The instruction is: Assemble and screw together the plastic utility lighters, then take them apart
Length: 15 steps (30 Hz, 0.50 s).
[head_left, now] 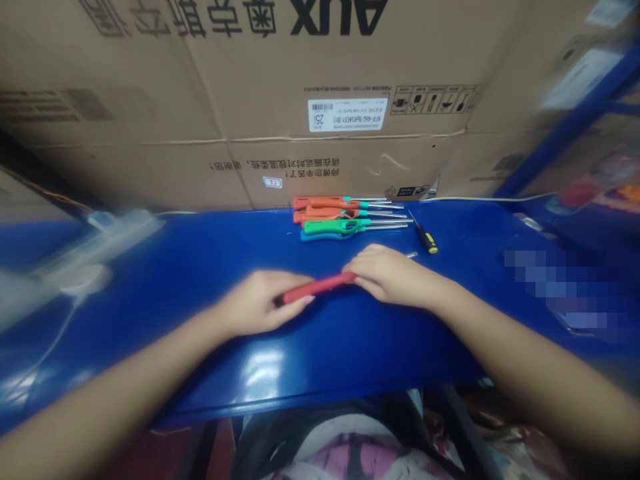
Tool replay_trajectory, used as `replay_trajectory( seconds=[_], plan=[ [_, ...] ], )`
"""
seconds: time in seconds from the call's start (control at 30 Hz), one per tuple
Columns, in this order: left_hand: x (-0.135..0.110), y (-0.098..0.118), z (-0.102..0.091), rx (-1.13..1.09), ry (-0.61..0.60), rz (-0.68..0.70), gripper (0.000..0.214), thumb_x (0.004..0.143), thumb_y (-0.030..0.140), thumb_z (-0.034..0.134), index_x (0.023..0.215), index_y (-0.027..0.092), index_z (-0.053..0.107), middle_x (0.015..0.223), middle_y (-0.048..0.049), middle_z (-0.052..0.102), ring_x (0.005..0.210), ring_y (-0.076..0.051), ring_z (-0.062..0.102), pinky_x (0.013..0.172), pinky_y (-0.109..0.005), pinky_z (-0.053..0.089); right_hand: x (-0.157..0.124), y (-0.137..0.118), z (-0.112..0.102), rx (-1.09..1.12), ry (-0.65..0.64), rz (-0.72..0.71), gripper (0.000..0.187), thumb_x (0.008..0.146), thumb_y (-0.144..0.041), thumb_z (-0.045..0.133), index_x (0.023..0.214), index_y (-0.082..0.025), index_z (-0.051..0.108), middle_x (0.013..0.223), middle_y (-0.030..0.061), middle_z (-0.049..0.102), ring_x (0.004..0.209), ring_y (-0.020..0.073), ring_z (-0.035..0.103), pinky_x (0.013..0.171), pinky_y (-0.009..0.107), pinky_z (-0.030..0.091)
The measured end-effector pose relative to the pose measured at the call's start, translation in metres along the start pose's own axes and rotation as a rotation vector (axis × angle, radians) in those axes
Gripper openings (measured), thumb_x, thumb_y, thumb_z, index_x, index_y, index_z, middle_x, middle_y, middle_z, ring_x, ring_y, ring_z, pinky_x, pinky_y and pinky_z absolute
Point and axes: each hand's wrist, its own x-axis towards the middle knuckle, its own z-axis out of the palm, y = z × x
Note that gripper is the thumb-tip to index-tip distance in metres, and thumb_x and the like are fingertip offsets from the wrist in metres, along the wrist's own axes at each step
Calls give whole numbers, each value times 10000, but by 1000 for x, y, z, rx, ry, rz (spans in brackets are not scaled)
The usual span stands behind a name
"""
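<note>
A red long-nosed gas lighter (323, 288) is held level between both hands above the blue table. My left hand (265, 300) grips its handle end, thumb along the near side. My right hand (383, 273) is closed round the other end, and a bit of metal tube shows just beyond it. Behind the hands lies a pile of similar lighters: orange ones (327, 215), a green one (330, 227) and a blue one (323, 237), metal tubes pointing right. Right of the pile is a small screwdriver (427, 241) with a black and yellow handle.
A large cardboard box (240, 87) with upside-down print stands along the back of the blue table (210, 247). On the left are a white power strip (125, 240) and a plug with a cable (85, 279). A blue metal post (565, 120) rises at right.
</note>
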Motion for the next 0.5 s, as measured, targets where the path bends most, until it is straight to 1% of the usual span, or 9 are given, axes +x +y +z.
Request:
replay_trajectory(
  seconds=[0.1, 0.17, 0.23, 0.33, 0.43, 0.5],
  plan=[
    [0, 5, 4, 28, -27, -31, 277, 945, 321, 582, 1141, 162, 696, 897, -63, 755, 727, -160, 690, 670, -242, 532, 0, -2, 2, -43, 36, 11, 208, 974, -179, 498, 997, -150, 703, 929, 96, 731, 852, 215, 629, 842, 356, 405],
    [0, 6, 6, 42, -33, -28, 275, 961, 337, 575, 1145, 167, 688, 913, -63, 751, 746, -164, 690, 684, -248, 532, 1, -3, 2, -55, 73, 15, 213, 980, -183, 490, 980, -144, 699, 915, 92, 728, 843, 211, 622, 837, 348, 395],
    [0, 5, 8, 67, -40, -19, 288, 987, 342, 548, 1183, 173, 675, 972, -73, 753, 798, -178, 701, 724, -264, 540, 1, -4, 0, -57, 89, 11, 231, 997, -205, 475, 976, -147, 697, 902, 80, 727, 833, 205, 614, 826, 343, 386],
    [-1, 1, 7, 121, -21, -19, 308, 1018, 317, 495, 1235, 161, 647, 1030, -88, 747, 852, -195, 705, 762, -288, 545, 0, -6, -4, -47, 81, 33, 274, 1023, -301, 470, 989, -158, 701, 883, 67, 724, 813, 199, 606, 804, 341, 380],
    [-2, -4, 4, 181, 9, -19, 314, 1024, 303, 474, 1245, 148, 635, 1005, -91, 740, 825, -194, 695, 738, -294, 546, 1, -10, -7, -54, 53, 85, 315, 1021, -385, 480, 1012, -157, 698, 852, 63, 704, 782, 198, 593, 793, 341, 389],
    [-1, -5, 3, 218, 14, -14, 311, 1026, 299, 464, 1234, 142, 634, 996, -95, 736, 807, -192, 690, 721, -292, 544, 1, -12, -8, -74, 38, 111, 319, 1019, -394, 477, 1023, -156, 689, 850, 65, 690, 783, 202, 586, 789, 338, 397]
  ],
)
